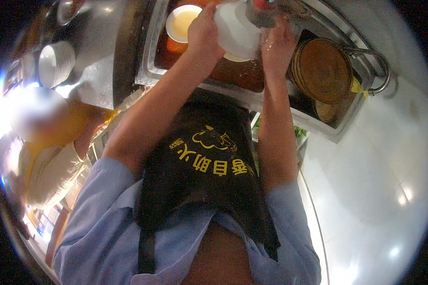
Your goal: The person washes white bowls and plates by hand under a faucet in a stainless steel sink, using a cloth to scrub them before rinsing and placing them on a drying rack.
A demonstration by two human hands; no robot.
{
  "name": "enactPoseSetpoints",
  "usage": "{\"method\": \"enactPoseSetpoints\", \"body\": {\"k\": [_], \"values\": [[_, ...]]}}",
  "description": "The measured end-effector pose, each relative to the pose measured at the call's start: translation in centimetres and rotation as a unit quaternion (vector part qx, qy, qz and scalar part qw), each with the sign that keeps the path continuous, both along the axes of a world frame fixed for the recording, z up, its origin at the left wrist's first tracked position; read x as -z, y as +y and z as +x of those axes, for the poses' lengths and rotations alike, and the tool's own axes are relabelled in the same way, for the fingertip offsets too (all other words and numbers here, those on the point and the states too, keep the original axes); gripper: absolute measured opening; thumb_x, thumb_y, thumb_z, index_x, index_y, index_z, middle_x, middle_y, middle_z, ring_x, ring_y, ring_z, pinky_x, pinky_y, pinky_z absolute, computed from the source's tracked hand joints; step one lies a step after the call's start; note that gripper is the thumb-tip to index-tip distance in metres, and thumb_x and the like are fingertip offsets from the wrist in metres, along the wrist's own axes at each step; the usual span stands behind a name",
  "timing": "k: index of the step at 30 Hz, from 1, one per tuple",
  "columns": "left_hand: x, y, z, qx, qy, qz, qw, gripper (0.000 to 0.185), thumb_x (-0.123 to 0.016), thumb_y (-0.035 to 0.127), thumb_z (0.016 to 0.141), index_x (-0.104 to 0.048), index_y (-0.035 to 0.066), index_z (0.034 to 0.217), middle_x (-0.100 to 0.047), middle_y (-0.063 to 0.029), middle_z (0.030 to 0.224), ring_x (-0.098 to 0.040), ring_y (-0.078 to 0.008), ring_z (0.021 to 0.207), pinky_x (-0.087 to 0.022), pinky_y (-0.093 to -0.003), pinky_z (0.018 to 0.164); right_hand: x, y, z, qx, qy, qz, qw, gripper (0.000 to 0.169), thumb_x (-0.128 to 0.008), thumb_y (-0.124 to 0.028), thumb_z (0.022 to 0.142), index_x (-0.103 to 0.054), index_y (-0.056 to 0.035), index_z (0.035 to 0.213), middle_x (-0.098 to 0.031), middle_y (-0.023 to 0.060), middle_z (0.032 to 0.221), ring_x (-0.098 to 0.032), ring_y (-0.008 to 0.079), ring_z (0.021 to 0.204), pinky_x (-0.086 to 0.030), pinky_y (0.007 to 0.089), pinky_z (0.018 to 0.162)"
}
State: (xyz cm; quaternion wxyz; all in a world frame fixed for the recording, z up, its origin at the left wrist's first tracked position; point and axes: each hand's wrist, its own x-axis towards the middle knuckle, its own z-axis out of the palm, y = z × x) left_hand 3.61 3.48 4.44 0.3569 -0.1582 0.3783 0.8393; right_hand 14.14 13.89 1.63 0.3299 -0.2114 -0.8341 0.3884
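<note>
A white bowl (237, 34) is tilted over the sink at the top of the view. My left hand (205, 34) grips its left side. At its right edge my right hand (279, 44) holds on, wet, with water splashing around it. A blurred grey fitting with a red part (262, 14), perhaps a tap, covers part of the bowl and some right-hand fingers. Left of my left hand, a white bowl with pale yellowish liquid or residue (184, 23) sits in the reddish-brown basin. Another pale dish (238, 57) shows partly beneath the held bowl.
Round brown trays or lids (322, 69) are stacked in the right basin, beside a curved metal pipe (383, 73). A stack of white bowls (57, 64) stands on the steel counter (96, 60) at left. Another person (53, 171) is close on my left.
</note>
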Motion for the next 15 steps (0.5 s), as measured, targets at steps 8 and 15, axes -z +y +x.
{"method": "enactPoseSetpoints", "body": {"k": [8,15], "values": [[1.0,-0.9,1.8,0.092,0.239,-0.24,0.936,0.034,-0.048,0.031,0.101,-0.057,0.004,0.119,-0.066,-0.0102,0.104,-0.064,-0.0257,0.098,-0.052,-0.0376,0.086,-2.5,-3.1,-3.1,0.041,0.02,0.234,0.971,0.047,-0.046,-0.042,0.099,-0.059,-0.0006,0.118,-0.065,0.0165,0.106,-0.061,0.0311,0.097,-0.049,0.0439,0.08],[2.4,-1.3,0.5,0.121,0.017,-0.042,0.992,0.024,-0.053,0.02,0.097,-0.058,0.007,0.117,-0.066,-0.0104,0.104,-0.065,-0.0269,0.099,-0.053,-0.0399,0.084,-1.3,4.4,-2.6,-0.184,-0.046,-0.403,0.896,0.047,-0.049,-0.041,0.1,-0.056,-0.0057,0.13,-0.062,0.0146,0.117,-0.059,0.0335,0.105,-0.05,0.0451,0.088]]}}
